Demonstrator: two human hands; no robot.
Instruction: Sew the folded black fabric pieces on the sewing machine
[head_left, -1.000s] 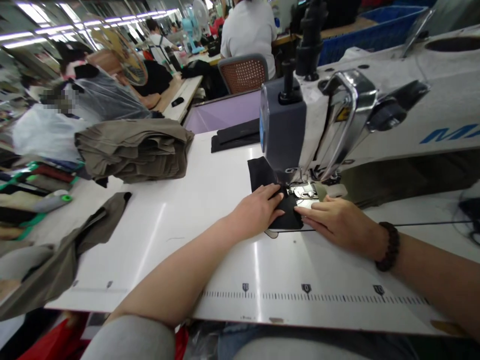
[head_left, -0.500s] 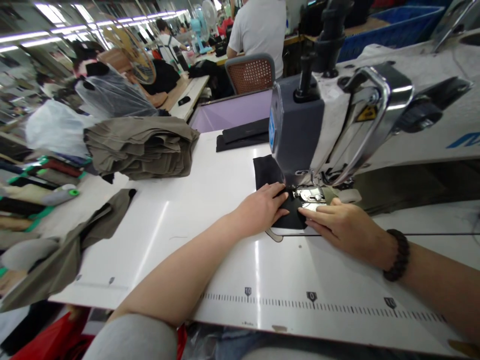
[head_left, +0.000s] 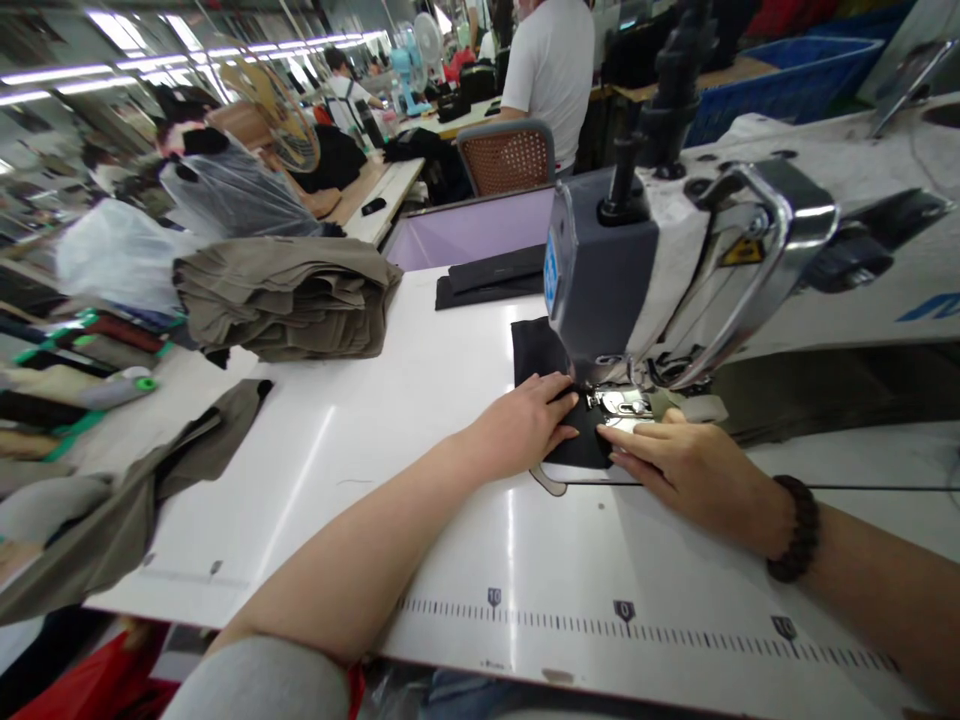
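The sewing machine [head_left: 600, 270] stands on a white table [head_left: 420, 370], and the black cloth [head_left: 534, 350] lies flat just left of its needle area, with one edge close beside the shiny metal plate [head_left: 622, 403] under the machine's head. The left hand [head_left: 521, 425] rests palm down on this cloth, left of the needle area, its fingers slightly apart and pressing from above, clamped on nothing. The right hand [head_left: 690, 465], with a dark braided bracelet [head_left: 796, 530] at its wrist, reaches in on the near side of the needle area; its foremost fingertips touch the cloth's right edge, but whether thumb and fingers pinch anything cannot be told. An olive cloth [head_left: 825, 390] stretches beneath the machine's arm. Folded black pieces [head_left: 491, 280] lie left of the machine's head and toward its far side, while a thick stack of brownish-grey cloth [head_left: 292, 300] sits farther to its left. Thread cones [head_left: 116, 390] lie well to the machine's left. A ruler scale [head_left: 559, 620] runs along the table's near edge, in front of the machine. Beyond the machine are a chair [head_left: 506, 160], a person in a white shirt [head_left: 551, 75] and a blue crate [head_left: 780, 100].
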